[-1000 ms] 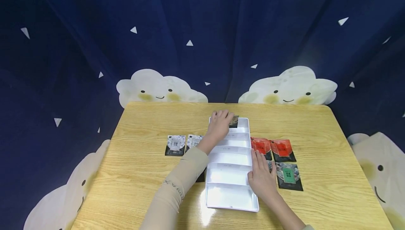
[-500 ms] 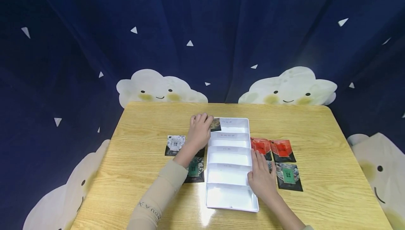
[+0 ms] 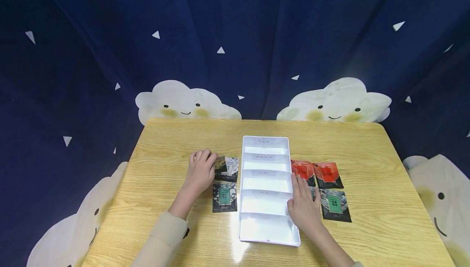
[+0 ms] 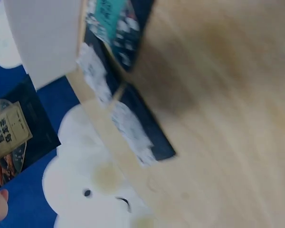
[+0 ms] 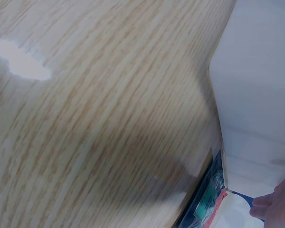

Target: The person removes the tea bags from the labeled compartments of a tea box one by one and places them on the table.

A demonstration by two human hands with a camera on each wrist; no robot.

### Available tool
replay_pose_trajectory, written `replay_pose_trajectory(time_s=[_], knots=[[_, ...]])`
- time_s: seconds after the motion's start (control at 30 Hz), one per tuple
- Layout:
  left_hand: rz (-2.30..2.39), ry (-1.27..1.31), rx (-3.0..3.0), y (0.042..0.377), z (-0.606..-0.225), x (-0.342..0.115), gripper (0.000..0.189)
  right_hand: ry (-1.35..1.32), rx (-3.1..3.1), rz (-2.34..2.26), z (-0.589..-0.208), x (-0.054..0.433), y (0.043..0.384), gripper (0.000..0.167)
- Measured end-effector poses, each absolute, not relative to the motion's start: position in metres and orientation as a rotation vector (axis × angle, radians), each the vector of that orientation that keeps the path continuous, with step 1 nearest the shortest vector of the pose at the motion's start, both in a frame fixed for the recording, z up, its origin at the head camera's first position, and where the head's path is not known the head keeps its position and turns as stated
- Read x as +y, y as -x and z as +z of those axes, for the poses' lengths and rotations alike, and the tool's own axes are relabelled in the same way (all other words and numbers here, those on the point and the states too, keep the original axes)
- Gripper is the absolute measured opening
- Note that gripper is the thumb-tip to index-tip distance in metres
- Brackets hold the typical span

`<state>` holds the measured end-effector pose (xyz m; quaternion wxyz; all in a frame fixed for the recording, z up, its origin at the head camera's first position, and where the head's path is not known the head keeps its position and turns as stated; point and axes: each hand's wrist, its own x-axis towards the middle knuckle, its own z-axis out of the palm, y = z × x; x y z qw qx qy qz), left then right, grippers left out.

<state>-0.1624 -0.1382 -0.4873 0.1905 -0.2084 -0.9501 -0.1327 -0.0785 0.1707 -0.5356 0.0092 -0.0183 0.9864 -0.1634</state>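
In the head view my left hand (image 3: pixel 201 171) pinches a dark sachet with a tan label (image 4: pixel 12 130), left of a white compartment box (image 3: pixel 240 206). The held sachet overlaps a silver-and-black sachet (image 3: pixel 232 169) from above. A second silver-and-black sachet (image 4: pixel 137 130) shows in the left wrist view; the hand hides it in the head view. Below them lies a green-labelled sachet (image 3: pixel 225 197). My right hand (image 3: pixel 304 206) rests against the box's right wall, fingers extended, partly covering another sachet. The box's visible compartments hold no sachets.
Right of the box lie two red sachets (image 3: pixel 302 172) and a green-labelled sachet (image 3: pixel 335 205) on the wooden table (image 3: pixel 382 226). A dark blue curtain (image 3: pixel 249 55) with cloud prints hangs behind the table's far edge.
My left hand has carried the tan-labelled sachet from over the box's far compartment leftward and nearer, to the silver sachets. The right hand and the box stay where they were.
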Motion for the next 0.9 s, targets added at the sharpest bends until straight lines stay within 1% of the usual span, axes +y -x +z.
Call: replay_pose_trajectory(time_s=[0.23,0.43,0.63,0.77,0.9], knots=[[-0.385,0.594,-2.763,0.146,-0.499,-0.167,0.008,0.064,3.084,-0.508,-0.537,0.171,0.078,0.073],[-0.396,0.601,-2.841,0.136,-0.516,-0.181,0.011,0.064,3.084,-0.512,-0.536,0.171,0.078,0.073],[-0.366,0.605,-2.899,0.129,-0.543,-0.192,0.017,0.063,3.082,-0.503,-0.536,0.171,0.079,0.073],[-0.346,0.561,-2.936,0.125,-0.559,-0.196,0.021,0.065,3.084,-0.506,-0.536,0.172,0.079,0.074],[-0.289,0.481,-2.962,0.120,-0.571,-0.196,0.020,0.065,3.081,-0.507,-0.536,0.172,0.079,0.074]])
